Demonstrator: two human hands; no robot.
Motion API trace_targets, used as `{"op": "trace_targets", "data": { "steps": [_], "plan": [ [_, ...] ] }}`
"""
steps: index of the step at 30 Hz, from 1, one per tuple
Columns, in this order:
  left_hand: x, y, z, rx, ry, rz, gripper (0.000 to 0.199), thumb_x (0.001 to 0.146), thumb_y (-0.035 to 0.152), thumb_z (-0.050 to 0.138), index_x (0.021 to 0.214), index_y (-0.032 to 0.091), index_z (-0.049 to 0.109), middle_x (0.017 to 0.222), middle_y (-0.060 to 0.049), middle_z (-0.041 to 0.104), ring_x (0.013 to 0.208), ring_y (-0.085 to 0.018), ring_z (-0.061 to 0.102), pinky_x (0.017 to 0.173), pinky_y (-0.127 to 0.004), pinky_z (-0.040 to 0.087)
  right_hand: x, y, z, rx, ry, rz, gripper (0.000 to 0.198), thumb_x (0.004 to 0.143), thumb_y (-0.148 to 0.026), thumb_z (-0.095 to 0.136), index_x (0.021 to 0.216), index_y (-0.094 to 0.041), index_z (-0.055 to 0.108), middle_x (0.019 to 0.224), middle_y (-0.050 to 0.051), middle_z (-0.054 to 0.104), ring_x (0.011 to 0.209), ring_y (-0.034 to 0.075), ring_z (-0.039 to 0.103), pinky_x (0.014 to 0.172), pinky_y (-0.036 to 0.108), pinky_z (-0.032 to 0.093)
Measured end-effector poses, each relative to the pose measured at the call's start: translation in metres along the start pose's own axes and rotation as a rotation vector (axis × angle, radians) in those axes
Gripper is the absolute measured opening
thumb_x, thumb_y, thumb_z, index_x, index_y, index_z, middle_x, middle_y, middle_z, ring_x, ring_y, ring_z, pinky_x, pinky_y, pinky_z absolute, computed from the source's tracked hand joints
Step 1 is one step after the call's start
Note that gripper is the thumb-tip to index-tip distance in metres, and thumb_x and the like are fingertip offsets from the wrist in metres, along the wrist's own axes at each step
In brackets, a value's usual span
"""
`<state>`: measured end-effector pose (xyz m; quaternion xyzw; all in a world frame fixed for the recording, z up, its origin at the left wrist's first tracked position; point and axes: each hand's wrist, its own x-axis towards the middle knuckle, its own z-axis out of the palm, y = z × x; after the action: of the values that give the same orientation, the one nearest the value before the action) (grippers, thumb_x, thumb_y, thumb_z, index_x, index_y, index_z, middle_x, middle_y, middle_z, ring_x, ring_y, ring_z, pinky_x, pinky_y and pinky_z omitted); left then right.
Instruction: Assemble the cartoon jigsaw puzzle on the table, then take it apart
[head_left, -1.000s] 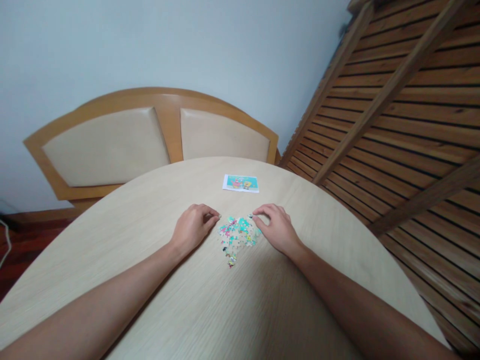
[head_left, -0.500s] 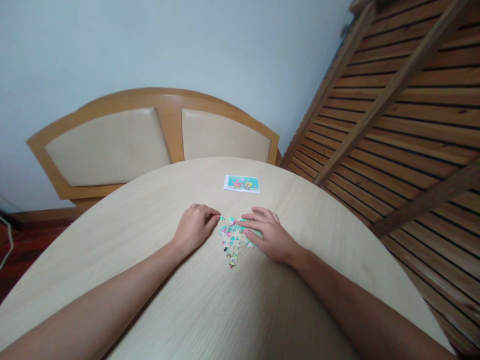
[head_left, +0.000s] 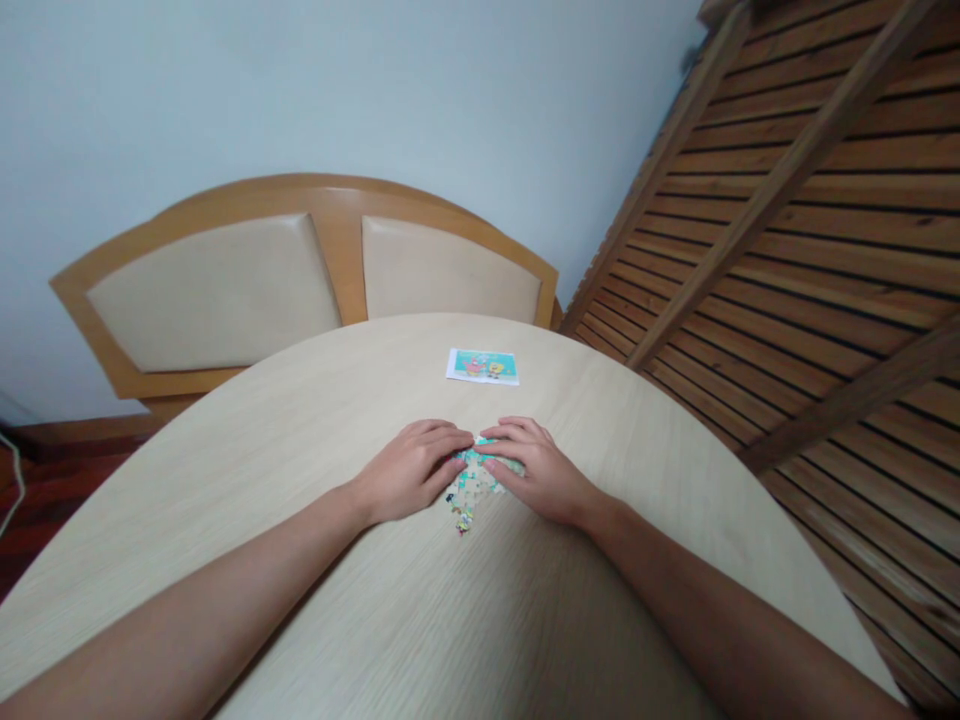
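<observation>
Small jigsaw puzzle pieces [head_left: 471,487], mostly turquoise and pale with a few yellow and dark ones, lie in a cluster on the round table [head_left: 360,610]. My left hand [head_left: 412,468] rests over the cluster's left side with its fingers stretched out, covering some pieces. From the right, my right hand [head_left: 546,472] lies over the other side, its fingers extended and slightly apart. The fingertips of both hands nearly meet at the top of the cluster. Whatever is under the fingers is hidden.
Beyond the hands lies a printed picture [head_left: 486,367] of cartoon figures on turquoise. A wooden bench with cream padded backrests [head_left: 225,290] stands behind the table, against a pale wall [head_left: 375,80]. Slatted wood [head_left: 810,240] rises on the right.
My left hand has moved right, from the cluster's left edge onto the pieces, and its fingers have straightened. My right hand has hardly moved.
</observation>
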<state>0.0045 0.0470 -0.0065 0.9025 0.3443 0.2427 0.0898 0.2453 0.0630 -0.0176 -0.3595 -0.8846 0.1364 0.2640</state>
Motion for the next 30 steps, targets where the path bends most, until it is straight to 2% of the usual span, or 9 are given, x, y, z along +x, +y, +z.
{"op": "trace_targets", "data": {
  "steps": [7, 11, 14, 18, 21, 26, 30],
  "plan": [
    [0.0, -0.0001, -0.0014, 0.006, -0.003, -0.029, 0.028, 0.103, 0.029, 0.049, 0.121, 0.023, 0.069, 0.122, -0.007, 0.07, 0.116, -0.023, 0.061, 0.104, -0.044, 0.046, 0.0047, 0.0064, 0.0022, 0.115, 0.112, 0.008, 0.022, 0.093, -0.024, 0.06, 0.106, -0.026, 0.078, 0.108, 0.006, 0.077, 0.113, 0.024, 0.064, 0.103, 0.045, 0.048],
    [-0.0008, 0.0006, -0.0024, 0.022, -0.024, -0.014, 0.027, 0.102, 0.03, 0.05, 0.121, 0.022, 0.068, 0.13, -0.008, 0.067, 0.123, -0.025, 0.057, 0.107, -0.045, 0.044, 0.0058, 0.006, 0.0025, 0.149, 0.141, -0.005, 0.02, 0.091, -0.021, 0.062, 0.102, -0.023, 0.078, 0.103, 0.006, 0.078, 0.108, 0.024, 0.066, 0.101, 0.043, 0.05],
    [-0.0016, -0.0003, -0.0021, 0.009, -0.053, 0.016, 0.028, 0.103, 0.029, 0.048, 0.123, 0.023, 0.067, 0.137, -0.007, 0.064, 0.129, -0.025, 0.052, 0.111, -0.046, 0.041, 0.0055, 0.006, 0.0028, 0.194, 0.144, -0.026, 0.02, 0.09, -0.022, 0.063, 0.102, -0.023, 0.078, 0.103, 0.006, 0.078, 0.106, 0.022, 0.067, 0.099, 0.041, 0.051],
    [-0.0021, -0.0029, -0.0009, -0.068, -0.051, 0.033, 0.028, 0.103, 0.025, 0.046, 0.122, 0.024, 0.067, 0.129, -0.006, 0.067, 0.127, -0.023, 0.054, 0.111, -0.044, 0.041, 0.0052, 0.005, 0.0015, 0.251, 0.127, -0.016, 0.02, 0.089, -0.022, 0.062, 0.102, -0.023, 0.078, 0.104, 0.006, 0.078, 0.104, 0.022, 0.069, 0.098, 0.04, 0.053],
    [-0.0024, -0.0043, -0.0005, -0.127, -0.034, 0.036, 0.029, 0.104, 0.026, 0.045, 0.123, 0.024, 0.066, 0.123, -0.007, 0.069, 0.123, -0.022, 0.057, 0.109, -0.043, 0.043, 0.0056, 0.0038, -0.0008, 0.284, 0.125, 0.023, 0.02, 0.09, -0.023, 0.062, 0.101, -0.023, 0.078, 0.105, 0.007, 0.078, 0.104, 0.022, 0.07, 0.098, 0.04, 0.053],
    [-0.0031, -0.0016, -0.0025, -0.095, -0.059, 0.04, 0.028, 0.104, 0.027, 0.045, 0.117, 0.025, 0.07, 0.134, -0.006, 0.065, 0.129, -0.024, 0.053, 0.111, -0.045, 0.041, 0.0063, 0.0057, -0.0027, 0.328, 0.188, 0.134, 0.023, 0.091, -0.028, 0.061, 0.105, -0.023, 0.077, 0.11, 0.008, 0.077, 0.106, 0.023, 0.069, 0.101, 0.042, 0.052],
    [-0.0029, 0.0015, -0.0042, -0.08, -0.07, 0.032, 0.029, 0.104, 0.027, 0.045, 0.118, 0.025, 0.07, 0.131, -0.005, 0.067, 0.128, -0.024, 0.054, 0.112, -0.047, 0.04, 0.0064, 0.011, 0.0005, 0.276, 0.208, 0.173, 0.028, 0.091, -0.029, 0.061, 0.115, -0.023, 0.075, 0.119, 0.009, 0.074, 0.115, 0.024, 0.066, 0.106, 0.045, 0.049]
  ]
}}
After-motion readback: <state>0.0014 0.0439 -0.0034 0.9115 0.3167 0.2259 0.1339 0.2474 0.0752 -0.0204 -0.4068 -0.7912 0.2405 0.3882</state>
